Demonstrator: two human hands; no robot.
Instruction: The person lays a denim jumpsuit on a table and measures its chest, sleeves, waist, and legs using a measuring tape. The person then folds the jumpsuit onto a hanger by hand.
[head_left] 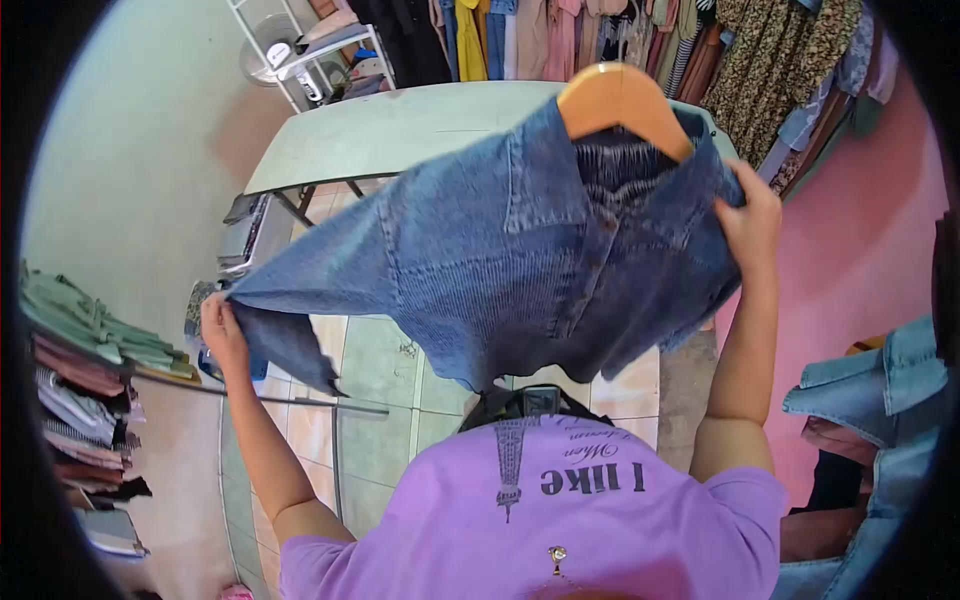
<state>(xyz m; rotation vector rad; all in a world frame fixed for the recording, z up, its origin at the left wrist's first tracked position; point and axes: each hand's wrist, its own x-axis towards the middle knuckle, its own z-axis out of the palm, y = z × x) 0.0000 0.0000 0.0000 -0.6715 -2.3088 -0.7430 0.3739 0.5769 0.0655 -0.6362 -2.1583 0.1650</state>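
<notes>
A blue denim shirt (480, 250) with a wide collar and a front button strip hangs on a wooden hanger (620, 95), held up in front of my body. My left hand (222, 325) pinches the shirt's sleeve and stretches it out to the left, its cuff end drooping below. At the right shoulder of the shirt, my right hand (752, 215) grips the denim with the thumb in front. Some of its fingers are hidden behind the cloth. The hanger's hook does not show.
Beyond the shirt stands a pale table (400, 125). Clothes hang along the back (530, 40), on a rack at the left (90, 330) and at the right, where denim pieces (870, 380) hang close to my arm. A white shelf (320, 55) with a fan stands at the back left.
</notes>
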